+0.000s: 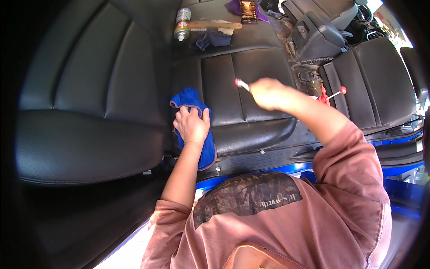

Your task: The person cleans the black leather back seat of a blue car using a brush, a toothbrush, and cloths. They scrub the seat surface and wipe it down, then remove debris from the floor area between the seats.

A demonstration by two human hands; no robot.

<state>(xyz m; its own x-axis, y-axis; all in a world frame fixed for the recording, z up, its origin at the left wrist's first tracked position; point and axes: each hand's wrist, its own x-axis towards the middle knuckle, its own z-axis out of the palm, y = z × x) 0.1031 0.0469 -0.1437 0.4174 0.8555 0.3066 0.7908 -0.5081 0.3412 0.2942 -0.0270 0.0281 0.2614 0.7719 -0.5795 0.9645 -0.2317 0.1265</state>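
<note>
My left hand grips a blue microfiber cloth with a brownish hem, its fingertips tucked at a fold. The cloth lies at the inner left part of a black leather rear seat cushion, beside the backrest. Over the middle of that cushion, my right hand is closed around a thin white stick-like tool with a pinkish-red end. Motion blur hides what kind of tool it is, and whether it touches the leather cannot be told.
Farther along the seat lie a spray can, a wooden-handled brush, a dark blue cloth and a phone on a purple cloth. A red spray trigger rises beyond my right forearm, near the front seat.
</note>
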